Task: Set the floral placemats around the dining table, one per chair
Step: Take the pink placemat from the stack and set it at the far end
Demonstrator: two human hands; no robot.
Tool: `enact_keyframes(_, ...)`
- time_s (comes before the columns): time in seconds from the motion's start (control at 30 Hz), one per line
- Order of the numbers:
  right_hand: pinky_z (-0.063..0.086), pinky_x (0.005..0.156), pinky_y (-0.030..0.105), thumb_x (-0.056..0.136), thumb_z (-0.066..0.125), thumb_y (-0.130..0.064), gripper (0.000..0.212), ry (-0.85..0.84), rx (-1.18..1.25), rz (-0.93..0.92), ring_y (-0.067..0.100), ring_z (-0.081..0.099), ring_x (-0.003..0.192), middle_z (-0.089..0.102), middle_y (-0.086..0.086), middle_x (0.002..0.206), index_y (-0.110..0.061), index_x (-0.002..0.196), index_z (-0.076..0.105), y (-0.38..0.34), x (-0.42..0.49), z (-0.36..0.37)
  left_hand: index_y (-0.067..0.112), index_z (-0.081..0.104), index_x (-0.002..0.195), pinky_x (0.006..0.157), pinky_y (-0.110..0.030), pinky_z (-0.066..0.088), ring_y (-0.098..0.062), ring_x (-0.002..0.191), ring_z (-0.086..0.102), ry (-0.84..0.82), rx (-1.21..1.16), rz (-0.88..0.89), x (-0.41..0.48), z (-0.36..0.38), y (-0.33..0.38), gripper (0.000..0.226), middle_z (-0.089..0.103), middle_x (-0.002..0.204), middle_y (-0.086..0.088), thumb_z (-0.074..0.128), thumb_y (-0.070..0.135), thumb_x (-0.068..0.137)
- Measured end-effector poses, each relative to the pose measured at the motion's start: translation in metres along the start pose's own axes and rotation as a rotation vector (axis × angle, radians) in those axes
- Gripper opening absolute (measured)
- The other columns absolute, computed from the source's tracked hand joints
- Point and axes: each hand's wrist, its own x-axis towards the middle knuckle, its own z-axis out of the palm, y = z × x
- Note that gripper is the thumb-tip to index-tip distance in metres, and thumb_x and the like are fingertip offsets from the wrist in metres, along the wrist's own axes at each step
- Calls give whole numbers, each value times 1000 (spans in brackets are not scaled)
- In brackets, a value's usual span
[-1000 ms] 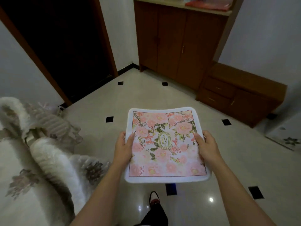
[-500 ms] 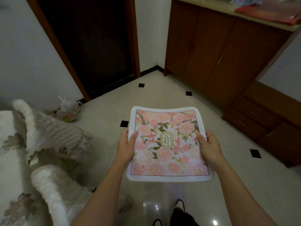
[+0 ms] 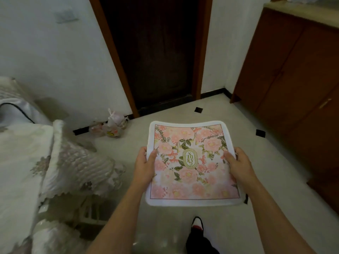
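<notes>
Pale tiled floor (image 3: 211, 110) with little black diamonds, a dark doorway (image 3: 157, 52) straight ahead and a brown wooden cabinet (image 3: 293, 79) on the right. The floral placemat (image 3: 190, 173) is up in the air, held flat over the floor and well apart from the white cloth-covered table (image 3: 18, 153) on the left. Left hand (image 3: 145, 165) grips its left edge, right hand (image 3: 238, 165) its right edge, thumbs on top, other fingers tucked underneath. A knotted plastic bag (image 3: 114, 123) sits by the wall.
</notes>
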Motion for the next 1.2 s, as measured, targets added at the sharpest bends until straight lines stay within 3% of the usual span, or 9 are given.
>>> enact_keyframes(0.2,60,72,45,100,53,-34,11,-133,-32,-43,23,70,81,69,3,94,-24,98,56,-43,108,20,27,53,100,75,-56,60,-26,84,74,132,-21,-26,68,18,29,4,72,101,-9,53,32,101)
enact_keyframes(0.33,44,53,29,101,52,-28,15,-237,-62,-96,14,58,60,62,4,82,-14,98,57,-69,152,51,26,52,102,76,-54,60,-28,87,74,233,-42,-50,91,8,39,5,71,104,-12,53,31,101)
enact_keyframes(0.5,44,52,28,100,53,-28,14,-351,-72,-132,14,57,59,63,3,79,-17,93,57,-94,191,102,17,51,108,62,-32,61,-16,76,74,354,-78,-62,121,-16,44,9,71,98,-8,51,23,102)
enact_keyframes(0.67,44,55,27,101,53,-29,12,-421,-87,-137,14,62,68,65,2,85,-18,96,57,-115,224,154,17,50,107,55,-20,55,-5,69,71,448,-65,-73,155,-41,37,8,68,93,-1,51,23,102)
enact_keyframes(0.97,43,53,26,101,53,-25,13,-497,-154,-189,15,60,66,63,3,84,-12,99,56,-185,296,296,11,50,113,56,-23,57,-6,69,71,561,-110,-114,276,-123,26,19,68,96,-4,51,26,102)
enact_keyframes(1.2,51,65,33,102,51,-28,14,-549,-192,-225,16,66,86,66,-1,97,-18,110,57,-263,345,426,16,50,110,71,-44,63,-19,78,74,617,-136,-150,375,-216,36,17,70,98,-7,51,30,101)
